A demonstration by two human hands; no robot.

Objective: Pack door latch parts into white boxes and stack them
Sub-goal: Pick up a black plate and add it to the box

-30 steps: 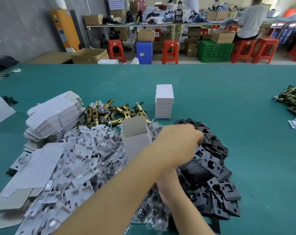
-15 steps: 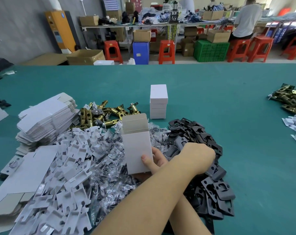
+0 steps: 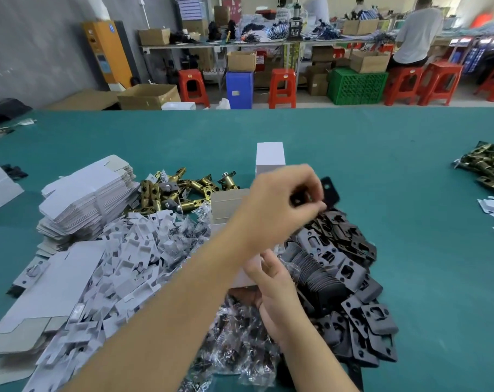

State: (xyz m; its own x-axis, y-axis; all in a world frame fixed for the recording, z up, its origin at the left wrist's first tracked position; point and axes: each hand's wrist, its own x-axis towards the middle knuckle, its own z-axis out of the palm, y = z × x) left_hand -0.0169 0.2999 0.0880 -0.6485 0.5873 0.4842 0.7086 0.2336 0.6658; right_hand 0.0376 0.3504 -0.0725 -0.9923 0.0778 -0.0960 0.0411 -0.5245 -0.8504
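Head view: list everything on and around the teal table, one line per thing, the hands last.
table: one, teal, fills the view.
black plates: a pile, right of the hands.
black plate: one, pinched above the pile.
open box: one, white, centre, mostly hidden by the left arm.
closed boxes: a small white stack, behind the hands.
brass latches: a pile, centre left.
flat cartons: a white stack, left.
white inserts: a heap, near left.
bagged screws: clear bags, near centre.
stools: several, red, beyond the table.
left hand: fingers pinch the black plate.
right hand: holds the open box from below.
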